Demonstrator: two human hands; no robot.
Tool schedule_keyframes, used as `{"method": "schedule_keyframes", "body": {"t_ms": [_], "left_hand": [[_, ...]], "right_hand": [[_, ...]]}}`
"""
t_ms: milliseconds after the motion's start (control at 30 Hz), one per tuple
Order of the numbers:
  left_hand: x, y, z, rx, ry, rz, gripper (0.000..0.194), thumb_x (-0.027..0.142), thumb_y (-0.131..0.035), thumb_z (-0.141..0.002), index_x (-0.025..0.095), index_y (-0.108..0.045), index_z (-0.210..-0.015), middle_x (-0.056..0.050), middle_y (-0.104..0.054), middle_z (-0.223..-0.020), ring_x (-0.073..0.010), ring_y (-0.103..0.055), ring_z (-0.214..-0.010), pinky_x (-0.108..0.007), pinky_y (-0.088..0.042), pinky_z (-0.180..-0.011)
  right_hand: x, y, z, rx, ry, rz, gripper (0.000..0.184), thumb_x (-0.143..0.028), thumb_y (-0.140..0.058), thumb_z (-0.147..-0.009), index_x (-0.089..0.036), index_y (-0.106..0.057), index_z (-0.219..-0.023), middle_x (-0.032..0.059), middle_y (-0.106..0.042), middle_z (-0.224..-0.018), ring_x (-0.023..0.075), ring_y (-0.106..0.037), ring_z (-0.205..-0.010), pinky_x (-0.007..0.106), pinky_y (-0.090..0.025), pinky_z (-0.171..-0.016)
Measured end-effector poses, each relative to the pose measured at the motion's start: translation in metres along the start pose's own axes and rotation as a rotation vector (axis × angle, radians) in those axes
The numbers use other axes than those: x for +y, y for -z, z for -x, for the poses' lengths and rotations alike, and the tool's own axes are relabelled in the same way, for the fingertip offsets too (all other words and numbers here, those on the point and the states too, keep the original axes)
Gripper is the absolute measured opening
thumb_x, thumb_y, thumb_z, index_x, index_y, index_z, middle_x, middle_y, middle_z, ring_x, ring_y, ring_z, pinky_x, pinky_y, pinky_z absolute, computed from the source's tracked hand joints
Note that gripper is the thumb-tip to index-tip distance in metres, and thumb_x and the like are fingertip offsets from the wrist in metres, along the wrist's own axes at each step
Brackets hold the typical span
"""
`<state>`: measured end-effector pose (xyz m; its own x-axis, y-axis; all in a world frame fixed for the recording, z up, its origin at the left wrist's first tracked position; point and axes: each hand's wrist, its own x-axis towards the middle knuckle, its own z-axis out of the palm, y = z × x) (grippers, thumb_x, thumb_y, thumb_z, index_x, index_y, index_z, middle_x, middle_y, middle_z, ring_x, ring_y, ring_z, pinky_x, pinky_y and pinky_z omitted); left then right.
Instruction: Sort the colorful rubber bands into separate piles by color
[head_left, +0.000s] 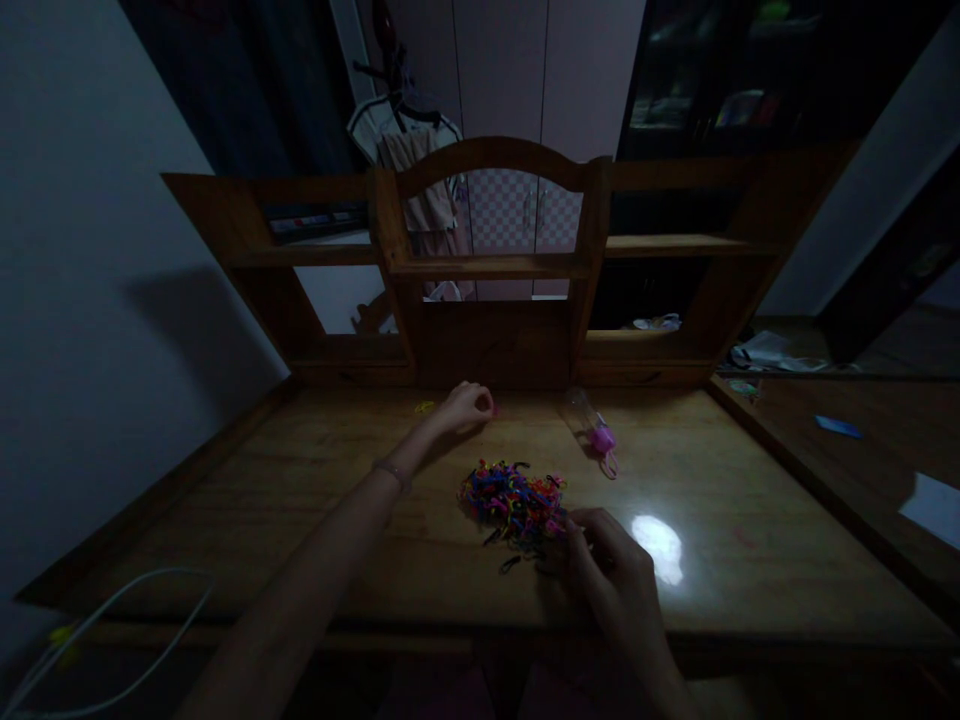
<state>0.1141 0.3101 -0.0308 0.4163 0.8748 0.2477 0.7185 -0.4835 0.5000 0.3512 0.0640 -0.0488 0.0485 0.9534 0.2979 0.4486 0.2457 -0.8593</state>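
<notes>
A heap of small multicoloured elastic bands lies in the middle of a wooden desk. My right hand rests at the heap's near right edge, fingers pinched at some bands. My left hand is stretched far forward near the back of the desk, fingers curled closed beside a small pink band; what it holds is hidden. A yellow band lies just left of that hand. A clear bottle with a pink cap lies on its side behind the heap, to the right.
A wooden hutch with shelves stands along the desk's back edge. A white cable curls at the near left corner. Papers and a blue item lie on the side surface to the right. The room is dim.
</notes>
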Motion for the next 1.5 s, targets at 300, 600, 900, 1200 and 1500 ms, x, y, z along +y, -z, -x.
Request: {"method": "schedule_keyframes", "body": {"t_ms": [300, 600, 900, 1200, 1500], "left_hand": [[-0.011, 0.001, -0.005, 0.094, 0.051, 0.101, 0.017, 0.025, -0.061, -0.078, 0.014, -0.069, -0.09, -0.005, -0.071, -0.087, -0.0169, -0.063, -0.081, -0.023, -0.045, -0.071], [-0.023, 0.002, -0.004, -0.025, 0.057, 0.187, 0.019, 0.027, -0.068, -0.071, 0.015, -0.072, -0.084, -0.005, -0.072, -0.084, -0.018, -0.063, -0.08, -0.024, -0.046, -0.071], [-0.011, 0.012, 0.012, -0.07, 0.083, 0.328, 0.022, 0.036, -0.069, -0.072, 0.014, -0.069, -0.079, -0.006, -0.067, -0.084, -0.0173, -0.058, -0.079, -0.025, -0.045, -0.068], [0.015, 0.05, 0.026, -0.086, 0.048, 0.62, 0.036, 0.037, -0.067, -0.082, 0.012, -0.066, -0.109, -0.011, -0.071, -0.098, -0.017, -0.064, -0.085, -0.029, -0.048, -0.079], [0.067, 0.065, 0.07, -0.169, 0.011, 1.002, 0.02, 0.026, -0.081, -0.07, 0.013, -0.073, -0.083, -0.006, -0.074, -0.08, -0.0144, -0.068, -0.071, -0.028, -0.052, -0.075]], "right_hand": [[0.001, -0.001, 0.0, 0.011, -0.029, 0.007, 0.023, -0.036, -0.05, -0.096, -0.02, -0.063, -0.086, 0.0026, -0.064, -0.081, 0.0174, -0.061, -0.073, 0.026, -0.044, -0.062], [0.003, -0.001, -0.001, 0.0, -0.011, -0.001, 0.025, -0.037, -0.049, -0.095, -0.02, -0.062, -0.083, 0.0037, -0.065, -0.082, 0.0184, -0.061, -0.074, 0.026, -0.045, -0.062], [0.005, -0.001, -0.001, -0.02, -0.058, 0.007, 0.027, -0.041, -0.049, -0.095, -0.02, -0.062, -0.084, 0.0033, -0.065, -0.083, 0.0182, -0.06, -0.075, 0.026, -0.043, -0.064], [0.003, 0.0, 0.0, -0.024, -0.064, 0.014, 0.028, -0.041, -0.048, -0.095, -0.02, -0.062, -0.084, 0.003, -0.064, -0.082, 0.018, -0.06, -0.073, 0.026, -0.042, -0.064], [0.006, -0.002, 0.0, -0.022, -0.077, 0.004, 0.027, -0.043, -0.049, -0.094, -0.02, -0.062, -0.084, 0.0028, -0.064, -0.081, 0.0175, -0.06, -0.071, 0.025, -0.043, -0.062]]}}
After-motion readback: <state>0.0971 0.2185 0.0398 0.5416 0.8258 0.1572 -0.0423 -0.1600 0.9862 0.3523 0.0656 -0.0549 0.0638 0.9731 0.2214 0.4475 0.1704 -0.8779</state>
